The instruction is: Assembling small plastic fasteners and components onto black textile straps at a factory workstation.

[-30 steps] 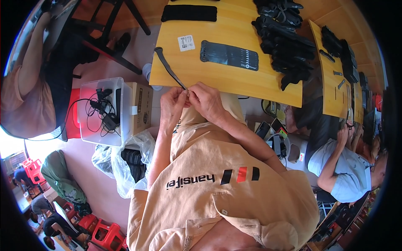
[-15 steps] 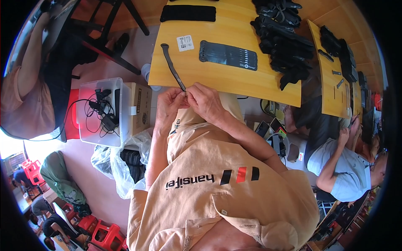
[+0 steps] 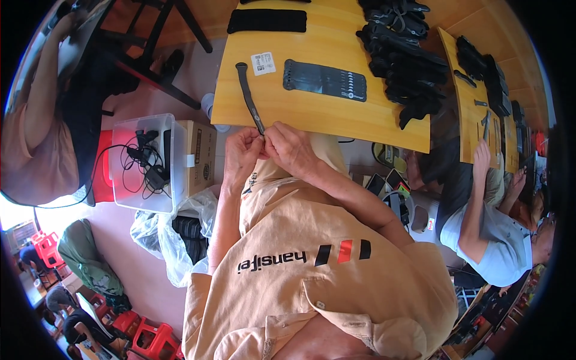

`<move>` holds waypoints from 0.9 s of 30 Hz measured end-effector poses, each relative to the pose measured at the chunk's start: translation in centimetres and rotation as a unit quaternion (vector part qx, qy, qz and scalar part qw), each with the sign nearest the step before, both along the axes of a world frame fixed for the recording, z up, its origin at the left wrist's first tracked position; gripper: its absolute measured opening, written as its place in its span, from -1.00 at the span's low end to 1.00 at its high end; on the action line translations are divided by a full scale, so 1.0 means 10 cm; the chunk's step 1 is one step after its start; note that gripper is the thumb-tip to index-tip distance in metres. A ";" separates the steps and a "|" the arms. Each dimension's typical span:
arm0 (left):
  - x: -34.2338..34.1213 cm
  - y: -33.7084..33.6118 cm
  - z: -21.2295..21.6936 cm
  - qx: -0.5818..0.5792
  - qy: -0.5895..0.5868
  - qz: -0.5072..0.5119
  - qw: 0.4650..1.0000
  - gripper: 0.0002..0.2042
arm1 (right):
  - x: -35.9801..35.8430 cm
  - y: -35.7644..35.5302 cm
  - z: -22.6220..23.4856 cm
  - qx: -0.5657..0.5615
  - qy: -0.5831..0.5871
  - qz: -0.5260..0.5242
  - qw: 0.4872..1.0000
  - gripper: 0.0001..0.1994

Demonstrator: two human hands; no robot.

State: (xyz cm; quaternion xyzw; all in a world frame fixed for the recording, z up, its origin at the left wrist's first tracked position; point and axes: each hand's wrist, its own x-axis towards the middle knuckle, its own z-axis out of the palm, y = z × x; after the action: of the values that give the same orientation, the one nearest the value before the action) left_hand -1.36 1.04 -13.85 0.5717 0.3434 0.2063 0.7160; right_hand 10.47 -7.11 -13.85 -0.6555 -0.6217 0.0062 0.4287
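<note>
Since a second ago the strap point(image 3: 248, 96) has swung a little: its far end now lies further toward 12 o'clock on the bench point(image 3: 324, 111), where before it slanted more toward 11, while both hands have kept to the same spot at the near edge.

The yellow wooden bench fills the upper middle of the view. At 1 o'clock on it sits a heap of black gear point(image 3: 402, 60), at 12 a flat dark card of parts point(image 3: 324, 81), and above that a black pad point(image 3: 267, 20). At 9 o'clock, on the floor, a clear plastic bin point(image 3: 147, 162) holds cables.

The strap is dark, narrow and long, with a rounded tip at its far end, running from 11 o'clock down to the hands. It looks light and limp, likely to flop if lifted by one end, so the near end is the sensible place to grip.

The left hand point(image 3: 243, 153) and right hand point(image 3: 291, 150) are closed together, fingertips pinching the strap's near end at the bench edge.
</note>
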 end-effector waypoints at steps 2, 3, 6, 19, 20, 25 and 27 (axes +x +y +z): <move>-0.01 0.01 0.01 0.008 0.007 -0.002 1.000 -0.89 | 0.00 0.00 0.01 -0.005 0.000 0.007 1.000 -0.86; -0.01 0.01 0.02 0.016 0.014 -0.003 1.000 -0.89 | 0.00 -0.01 0.02 -0.010 0.000 0.016 1.000 -0.86; 0.01 -0.02 0.07 0.034 0.078 0.011 0.996 -0.89 | -0.02 0.00 -0.02 -0.014 -0.019 0.029 0.999 -0.84; 0.07 0.00 0.08 0.250 0.183 0.004 0.951 -0.82 | 0.03 0.01 -0.07 -0.030 -0.097 0.039 0.994 -0.84; 0.07 -0.02 0.07 0.255 0.184 0.010 0.949 -0.82 | 0.04 0.01 -0.07 -0.025 -0.073 0.043 0.996 -0.85; 0.03 0.02 0.05 0.275 0.183 -0.005 0.944 -0.83 | 0.10 0.08 -0.09 0.017 0.024 0.039 0.999 -0.89; -0.03 0.06 -0.01 0.215 0.133 -0.019 0.967 -0.85 | 0.10 0.09 -0.06 -0.002 0.109 0.049 0.993 -0.94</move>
State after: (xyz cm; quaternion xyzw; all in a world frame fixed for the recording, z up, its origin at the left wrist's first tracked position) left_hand -1.67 1.66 -13.94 0.7406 0.3722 0.1838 0.5283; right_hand 11.52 -6.17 -14.44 -0.6206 -0.6025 0.0992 0.4920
